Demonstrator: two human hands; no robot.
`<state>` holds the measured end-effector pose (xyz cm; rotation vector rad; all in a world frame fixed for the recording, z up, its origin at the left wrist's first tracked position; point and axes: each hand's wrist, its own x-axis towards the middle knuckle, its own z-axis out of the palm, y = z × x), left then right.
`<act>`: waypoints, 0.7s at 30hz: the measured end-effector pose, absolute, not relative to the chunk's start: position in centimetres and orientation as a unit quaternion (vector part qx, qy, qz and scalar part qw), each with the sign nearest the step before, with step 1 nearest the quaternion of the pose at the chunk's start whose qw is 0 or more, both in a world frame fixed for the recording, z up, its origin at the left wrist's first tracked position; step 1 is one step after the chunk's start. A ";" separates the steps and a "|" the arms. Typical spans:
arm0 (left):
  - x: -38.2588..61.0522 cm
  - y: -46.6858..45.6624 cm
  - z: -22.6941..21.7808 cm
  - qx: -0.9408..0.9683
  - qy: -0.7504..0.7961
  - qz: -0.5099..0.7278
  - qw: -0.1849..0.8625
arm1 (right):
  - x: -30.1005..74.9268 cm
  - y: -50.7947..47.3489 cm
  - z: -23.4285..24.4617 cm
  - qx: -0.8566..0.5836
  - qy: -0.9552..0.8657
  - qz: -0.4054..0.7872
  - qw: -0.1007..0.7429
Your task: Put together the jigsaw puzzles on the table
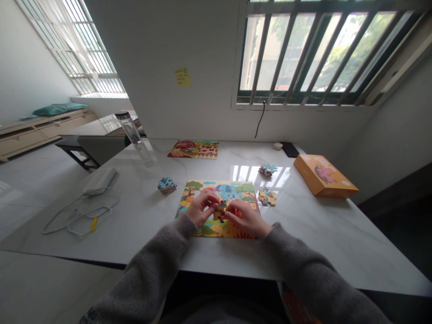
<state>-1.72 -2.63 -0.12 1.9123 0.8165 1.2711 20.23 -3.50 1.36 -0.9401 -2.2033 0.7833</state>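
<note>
A colourful animal jigsaw puzzle lies flat near the front of the table, with trees, a blue elephant and orange ground on it. Over its middle, my left hand has curled fingers, with the thumb and index fingertips at a puzzle piece. From the other side my right hand pinches at the same small piece. My fingers partly cover the piece, and whether it is lifted or lying in the picture is hard to see. Just right of the puzzle are loose yellow pieces.
Blue-patterned piece stacks stand left and back right. A farm picture lies behind. An orange box, black phone and small white object are right; a glass bottle and white cable left.
</note>
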 end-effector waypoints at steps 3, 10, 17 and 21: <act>-1.4 -3.0 0.6 0.765 0.320 0.483 0.281 | 20.2 -3.5 1.0 -0.362 -0.811 0.341 0.308; -2.7 -3.8 1.3 0.845 0.337 0.397 0.120 | 20.2 -3.1 0.9 -0.399 -0.747 0.414 0.334; -3.1 -3.9 1.0 0.861 0.323 0.383 0.085 | 20.0 -3.2 0.9 -0.398 -0.718 0.458 0.341; -3.0 -3.8 1.1 0.867 0.319 0.376 0.078 | 20.0 -3.1 0.8 -0.393 -0.725 0.456 0.335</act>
